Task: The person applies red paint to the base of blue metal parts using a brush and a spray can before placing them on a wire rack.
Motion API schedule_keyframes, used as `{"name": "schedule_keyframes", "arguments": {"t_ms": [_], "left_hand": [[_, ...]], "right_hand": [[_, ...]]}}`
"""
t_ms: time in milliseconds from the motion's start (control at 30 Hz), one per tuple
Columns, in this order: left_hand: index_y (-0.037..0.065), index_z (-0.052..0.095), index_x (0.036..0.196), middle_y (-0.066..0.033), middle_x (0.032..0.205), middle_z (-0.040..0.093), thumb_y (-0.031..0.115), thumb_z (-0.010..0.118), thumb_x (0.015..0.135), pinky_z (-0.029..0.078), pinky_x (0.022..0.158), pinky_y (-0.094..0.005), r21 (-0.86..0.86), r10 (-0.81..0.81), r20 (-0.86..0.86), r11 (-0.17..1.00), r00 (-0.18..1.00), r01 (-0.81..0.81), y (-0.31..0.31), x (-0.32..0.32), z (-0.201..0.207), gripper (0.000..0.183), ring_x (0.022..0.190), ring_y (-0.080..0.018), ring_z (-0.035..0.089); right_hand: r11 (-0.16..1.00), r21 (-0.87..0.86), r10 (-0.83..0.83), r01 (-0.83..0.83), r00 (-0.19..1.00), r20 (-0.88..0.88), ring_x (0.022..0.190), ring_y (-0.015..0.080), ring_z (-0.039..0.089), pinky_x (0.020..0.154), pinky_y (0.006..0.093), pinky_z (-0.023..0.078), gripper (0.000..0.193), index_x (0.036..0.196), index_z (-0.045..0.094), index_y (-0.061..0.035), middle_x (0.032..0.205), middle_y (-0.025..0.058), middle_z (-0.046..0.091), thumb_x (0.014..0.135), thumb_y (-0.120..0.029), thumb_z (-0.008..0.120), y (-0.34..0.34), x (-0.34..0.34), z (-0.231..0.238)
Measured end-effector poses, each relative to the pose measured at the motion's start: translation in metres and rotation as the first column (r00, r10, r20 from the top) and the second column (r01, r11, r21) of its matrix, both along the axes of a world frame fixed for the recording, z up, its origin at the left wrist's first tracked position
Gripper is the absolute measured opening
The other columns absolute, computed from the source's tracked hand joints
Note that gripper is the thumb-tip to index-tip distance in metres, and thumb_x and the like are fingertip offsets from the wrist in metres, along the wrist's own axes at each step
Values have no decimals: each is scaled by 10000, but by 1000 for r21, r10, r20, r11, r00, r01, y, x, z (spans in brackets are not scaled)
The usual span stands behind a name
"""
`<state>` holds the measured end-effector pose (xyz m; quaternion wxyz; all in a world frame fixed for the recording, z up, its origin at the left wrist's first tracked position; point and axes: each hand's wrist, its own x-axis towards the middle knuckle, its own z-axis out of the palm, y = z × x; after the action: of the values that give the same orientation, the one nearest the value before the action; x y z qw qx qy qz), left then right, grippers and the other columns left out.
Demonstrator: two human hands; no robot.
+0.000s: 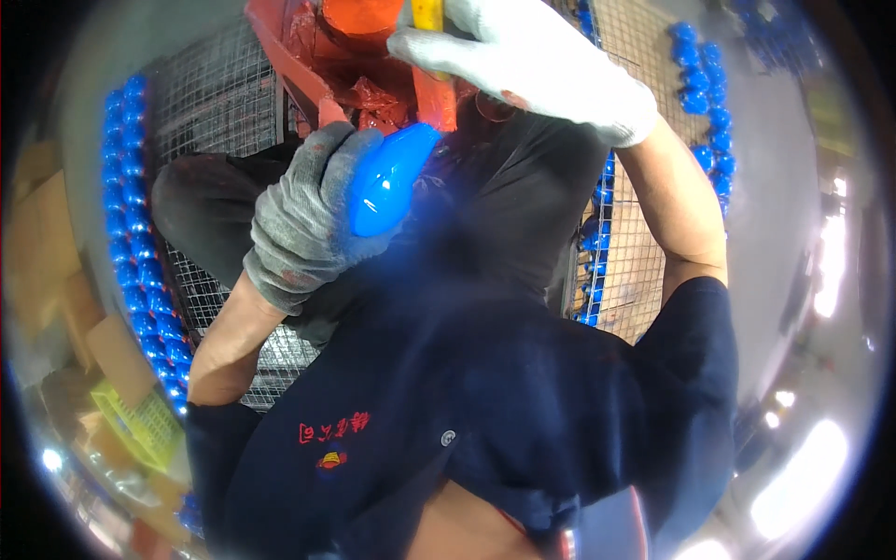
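Observation:
My left hand (313, 210), in a grey glove, is closed round a glossy blue teardrop-shaped piece (385, 187). The piece's narrow end points up and to the right. In a white glove, my right hand (523, 61) grips the yellow handle (427, 17) of a paintbrush. The brush's red-coated lower part (435, 101) hangs close to the tip of the blue piece; whether they touch I cannot tell. Behind both hands stands a red, paint-caked container (271, 42), with a round orange-red shape (362, 16) at its far side.
A long double row of shiny blue pieces (131, 205) runs down the left. More blue pieces (695, 84) line the right. Wire mesh racks (219, 89) lie on either side of my legs. A yellow-green crate (140, 420) and cardboard (47, 224) are at far left.

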<state>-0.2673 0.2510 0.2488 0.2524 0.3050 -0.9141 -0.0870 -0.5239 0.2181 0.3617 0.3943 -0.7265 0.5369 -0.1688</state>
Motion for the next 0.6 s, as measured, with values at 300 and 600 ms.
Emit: {"name": "schedule_keyframes", "arguments": {"t_ms": [300, 600], "left_hand": [[60, 474, 1435, -113, 1323, 623, 437, 960, 617, 514, 1013, -393, 718, 187, -299, 690, 936, 91, -10, 17, -14, 1024, 1155, -210, 631], [-17, 318, 1519, -249, 1482, 447, 544, 704, 888, 593, 808, -455, 111, 892, -364, -243, 267, 964, 5, 18, -43, 929, 1016, -352, 657]], "right_hand": [[876, -482, 61, -3, 993, 104, 883, 253, 711, 773, 336, 549, 189, 1055, 678, -42, 962, 108, 694, 970, -211, 673, 30, -10, -29], [788, -528, 148, 318, 734, 663, 869, 222, 619, 766, 333, 496, 231, 964, 699, -33, 936, 92, 662, 764, 71, 749, 19, -17, -91]]}}
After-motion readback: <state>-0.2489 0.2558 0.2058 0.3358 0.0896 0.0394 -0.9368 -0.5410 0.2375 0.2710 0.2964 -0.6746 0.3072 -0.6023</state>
